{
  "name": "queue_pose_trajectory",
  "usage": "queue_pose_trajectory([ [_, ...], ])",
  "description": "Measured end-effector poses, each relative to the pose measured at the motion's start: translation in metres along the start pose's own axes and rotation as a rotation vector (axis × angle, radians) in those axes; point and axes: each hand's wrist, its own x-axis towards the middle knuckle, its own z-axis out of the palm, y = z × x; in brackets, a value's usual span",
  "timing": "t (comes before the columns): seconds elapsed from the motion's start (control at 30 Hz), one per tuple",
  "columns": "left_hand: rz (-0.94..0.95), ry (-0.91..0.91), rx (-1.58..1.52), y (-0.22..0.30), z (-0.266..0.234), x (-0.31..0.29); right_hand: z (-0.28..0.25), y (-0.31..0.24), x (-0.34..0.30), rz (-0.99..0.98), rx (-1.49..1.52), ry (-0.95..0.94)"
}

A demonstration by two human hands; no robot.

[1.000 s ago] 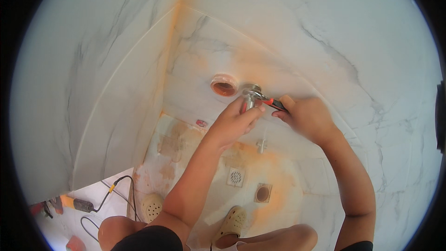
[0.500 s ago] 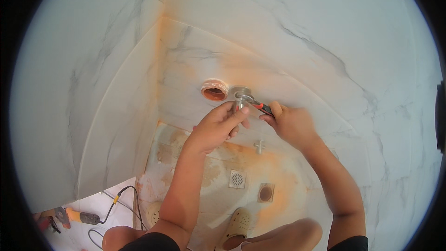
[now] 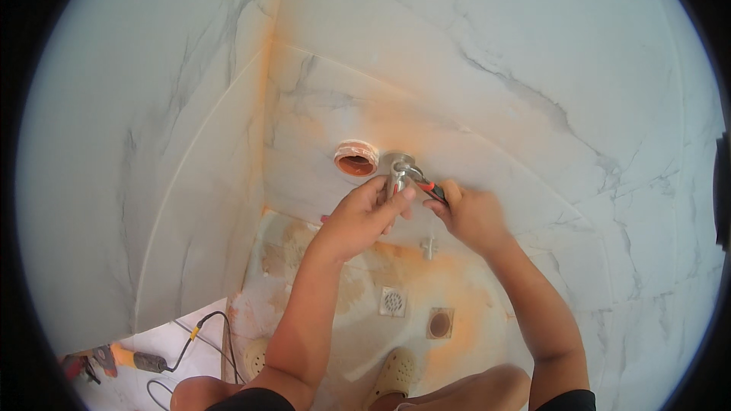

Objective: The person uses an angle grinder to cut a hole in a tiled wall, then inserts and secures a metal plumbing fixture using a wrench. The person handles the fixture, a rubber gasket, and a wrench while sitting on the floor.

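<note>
A chrome valve (image 3: pixel 397 176) with a small red mark sticks out of a round metal flange (image 3: pixel 403 158) on the marbled wall. The fingers of my left hand (image 3: pixel 356 219) are closed around the valve's lower part, thumb on the near side. My right hand (image 3: pixel 476 217) grips the black-and-red handle of a wrench (image 3: pixel 432 190), whose metal head sits against the valve from the right. My fingers partly cover the contact between jaws and fitting. Just left of the flange, an orange-brown pipe end (image 3: pixel 356 158) with a whitish rim opens from the wall.
Below, a second small valve (image 3: pixel 429 248) juts from the wall. The stained floor has a square drain grate (image 3: pixel 392 301) and a square-edged hole (image 3: pixel 440 323). A yellow-and-black corded power tool (image 3: pixel 141 358) lies lower left, its black cable (image 3: pixel 227 327) looping nearby. My clog (image 3: pixel 392 371) is below.
The whole view has shifted slightly, so the wall fittings appear a little lower. Both hands keep their holds; the wrench's angle at the valve looks nearly the same.
</note>
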Motion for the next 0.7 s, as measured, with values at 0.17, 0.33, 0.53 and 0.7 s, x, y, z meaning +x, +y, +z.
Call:
queue_pose_trajectory([
  [0.17,0.015,0.037,0.043,0.001,0.003,0.001,0.01,0.001,-0.002,0.019,0.019,0.017],
  [0.33,0.077,0.091,0.118,0.001,0.007,0.0,0.017,-0.003,-0.004,0.041,0.092,0.078],
  [0.53,0.095,0.136,0.149,0.003,0.012,-0.002,0.027,-0.005,-0.008,0.106,0.144,0.056],
  [0.7,0.088,0.153,0.147,0.005,0.013,-0.003,0.037,-0.005,-0.009,0.12,0.143,0.056],
])
